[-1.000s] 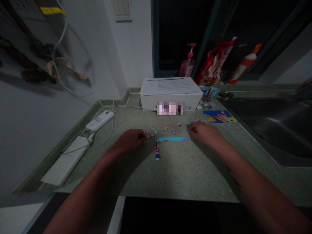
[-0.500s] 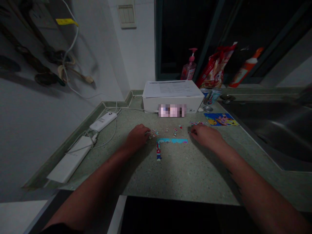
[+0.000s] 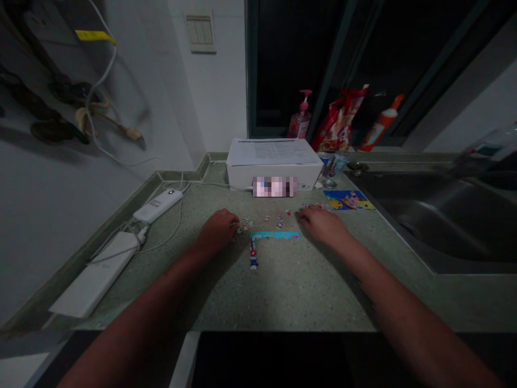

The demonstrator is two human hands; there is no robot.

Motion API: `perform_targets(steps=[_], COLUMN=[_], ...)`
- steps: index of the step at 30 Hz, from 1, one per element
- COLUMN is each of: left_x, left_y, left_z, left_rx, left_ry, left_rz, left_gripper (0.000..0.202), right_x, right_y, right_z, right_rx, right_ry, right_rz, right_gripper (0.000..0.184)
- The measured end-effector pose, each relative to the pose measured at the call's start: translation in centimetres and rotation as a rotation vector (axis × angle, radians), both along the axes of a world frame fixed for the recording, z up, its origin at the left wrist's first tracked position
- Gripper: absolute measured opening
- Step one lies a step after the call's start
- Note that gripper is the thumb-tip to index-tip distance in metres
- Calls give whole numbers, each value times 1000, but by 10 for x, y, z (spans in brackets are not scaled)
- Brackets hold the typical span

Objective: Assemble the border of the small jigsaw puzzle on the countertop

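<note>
Joined jigsaw puzzle pieces form an L on the counter: a light-blue top strip (image 3: 277,235) and a red and blue side strip (image 3: 253,252) running toward me. My left hand (image 3: 218,230) rests left of the corner with curled fingers, at a small pile of loose puzzle pieces (image 3: 245,224). Past the strip's right end, my right hand (image 3: 325,223) has its fingertips pinched together low over the counter; whatever they hold is too small to make out. Several loose pieces (image 3: 280,221) lie behind the strip, and a further heap (image 3: 313,207) sits just behind my right hand.
A colourful picture card (image 3: 349,200) lies at the right, near the sink (image 3: 407,264). Behind stands a white box (image 3: 238,178) with papers on top and a blurred-out phone-like object (image 3: 274,187) before it. Power banks (image 3: 97,272) and cables lie left. Bottles stand on the sill.
The whole scene has shifted left in view as my head turned slightly right. My right hand has moved back a little from the strip's end; my left hand stays by the pile.
</note>
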State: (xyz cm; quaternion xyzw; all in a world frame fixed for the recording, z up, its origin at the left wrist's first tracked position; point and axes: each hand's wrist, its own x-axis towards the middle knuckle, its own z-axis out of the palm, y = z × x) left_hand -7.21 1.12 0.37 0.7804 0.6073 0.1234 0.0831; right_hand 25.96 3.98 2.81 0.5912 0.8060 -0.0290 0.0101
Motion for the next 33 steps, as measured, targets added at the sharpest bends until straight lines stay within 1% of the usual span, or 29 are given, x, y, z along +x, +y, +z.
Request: perform_targets(steps=[3, 8, 11, 13, 17, 22, 27, 33], left_x=[1, 3, 4, 4, 4, 6, 9, 6], left_y=[0, -2, -4, -5, -6, -8, -11, -13], left_z=[0, 1, 1, 1, 2, 4, 5, 3], left_rx=[-6, 3, 18, 29, 44, 46, 38, 70], left_ry=[11, 19, 9, 6, 20, 14, 8, -44], left_rz=[-5, 19, -2, -12, -20, -18, -29, -34], left_gripper=[23, 27, 26, 25, 24, 23, 23, 26], right_x=[-7, -23, -35, -41, -49, -51, -45, -31], right_y=[-2, 3, 12, 17, 22, 23, 25, 24], right_z=[0, 3, 9, 12, 12, 4, -2, 3], right_rx=[39, 33, -6, -27, -68, -83, -82, -18], right_ry=[48, 137, 99, 46, -13, 19, 108, 136], right_rz=[36, 178, 246, 265, 236, 189, 177, 136], right_gripper=[34, 31, 32, 32, 29, 30, 31, 32])
